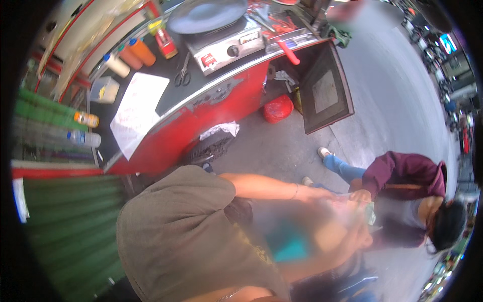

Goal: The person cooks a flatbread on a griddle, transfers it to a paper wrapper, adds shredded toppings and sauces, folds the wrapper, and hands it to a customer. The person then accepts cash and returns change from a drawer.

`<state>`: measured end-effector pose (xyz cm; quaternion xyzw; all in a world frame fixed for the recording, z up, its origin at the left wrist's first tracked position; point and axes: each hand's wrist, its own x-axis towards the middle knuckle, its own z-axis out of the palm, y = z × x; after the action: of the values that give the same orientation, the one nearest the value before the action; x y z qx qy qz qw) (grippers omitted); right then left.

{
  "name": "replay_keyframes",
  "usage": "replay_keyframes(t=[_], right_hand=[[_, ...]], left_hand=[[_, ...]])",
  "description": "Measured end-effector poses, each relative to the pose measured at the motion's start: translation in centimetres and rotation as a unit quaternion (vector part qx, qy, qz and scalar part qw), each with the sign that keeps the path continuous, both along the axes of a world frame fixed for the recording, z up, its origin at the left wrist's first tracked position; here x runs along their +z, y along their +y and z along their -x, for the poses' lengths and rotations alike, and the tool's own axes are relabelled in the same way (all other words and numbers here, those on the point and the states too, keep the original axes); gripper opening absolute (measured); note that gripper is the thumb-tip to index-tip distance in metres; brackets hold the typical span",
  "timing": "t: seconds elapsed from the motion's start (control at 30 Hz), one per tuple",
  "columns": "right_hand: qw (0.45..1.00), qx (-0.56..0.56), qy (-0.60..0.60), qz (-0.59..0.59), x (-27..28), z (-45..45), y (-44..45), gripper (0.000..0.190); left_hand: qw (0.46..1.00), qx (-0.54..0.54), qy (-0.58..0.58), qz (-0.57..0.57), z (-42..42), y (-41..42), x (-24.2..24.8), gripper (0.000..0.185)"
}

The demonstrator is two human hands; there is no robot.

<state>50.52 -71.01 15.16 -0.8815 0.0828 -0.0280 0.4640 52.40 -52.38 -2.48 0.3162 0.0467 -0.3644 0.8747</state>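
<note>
My left hand (315, 193), below a thin bracelet, reaches right and holds a pinkish sheet of paper (339, 205), possibly a banknote. The sheet is partly blurred. Across from me, a person in a maroon jacket (400, 173) has a hand (361, 195) on the same papers. A greenish paper, perhaps a banknote (371, 214), sticks out beside that hand. My right hand (356, 241) is close below the papers; blur hides its fingers and whatever it may hold. A blurred teal patch (290, 245) lies between my forearms.
To my left runs a red counter (226, 94) with a stove (230, 47), a large pan (207, 15), scissors (183, 75), sauce bottles (141, 53) and a written sheet (141, 98). A red-handled tool (288, 53) overhangs its edge. An open cabinet door (328, 90) juts out near a red basin (278, 108).
</note>
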Motion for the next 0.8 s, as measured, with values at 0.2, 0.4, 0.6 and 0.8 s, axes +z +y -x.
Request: replay_keyframes(t=[0.2,0.4,0.6,0.8], right_hand=[[0.989,0.008,-0.061,0.134,3.7,-2.9,3.1,0.038],[0.969,0.109,-0.138,0.175,4.0,-5.0,7.3,0.036],[0.892,0.435,0.020,0.119,1.0,-3.8,21.2,0.034],[0.695,0.713,0.098,-0.011,-8.2,-1.2,40.5,0.029]], left_hand=[[0.995,0.023,0.002,-0.094,-3.8,1.6,0.4,0.084],[0.982,0.118,-0.052,-0.139,-0.2,12.0,1.6,0.084],[0.949,0.265,-0.146,-0.086,8.6,24.0,6.2,0.073],[0.771,0.555,-0.024,-0.310,19.5,32.4,2.6,0.027]])
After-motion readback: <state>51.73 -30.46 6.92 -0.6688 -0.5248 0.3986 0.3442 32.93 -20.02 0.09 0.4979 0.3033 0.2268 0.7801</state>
